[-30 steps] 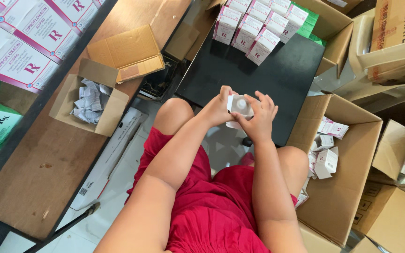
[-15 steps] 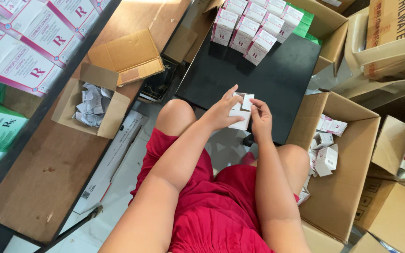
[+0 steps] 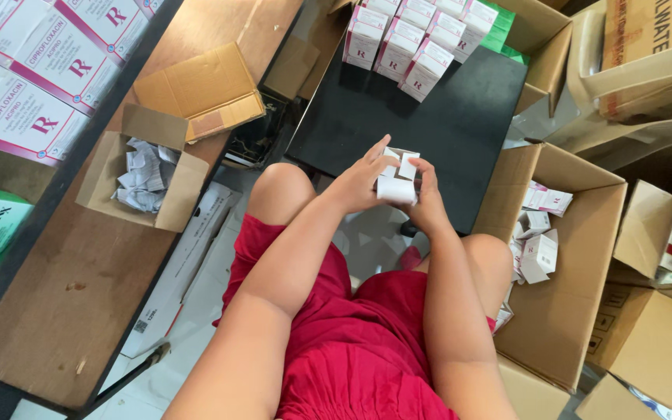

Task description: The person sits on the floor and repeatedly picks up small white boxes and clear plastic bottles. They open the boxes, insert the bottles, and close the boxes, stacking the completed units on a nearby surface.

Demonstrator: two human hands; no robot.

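Between both hands' fingers sits the small white carton.

Small carton of crumpled leaflets on wooden table; black board

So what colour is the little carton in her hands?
White, the small carton held over the black board; head view.

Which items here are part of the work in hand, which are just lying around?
In hand: small white carton, left hand, right hand, row of finished cartons on black board, box of loose cartons.
Lying about: box of crumpled leaflets, folded cardboard, big shelf packs.
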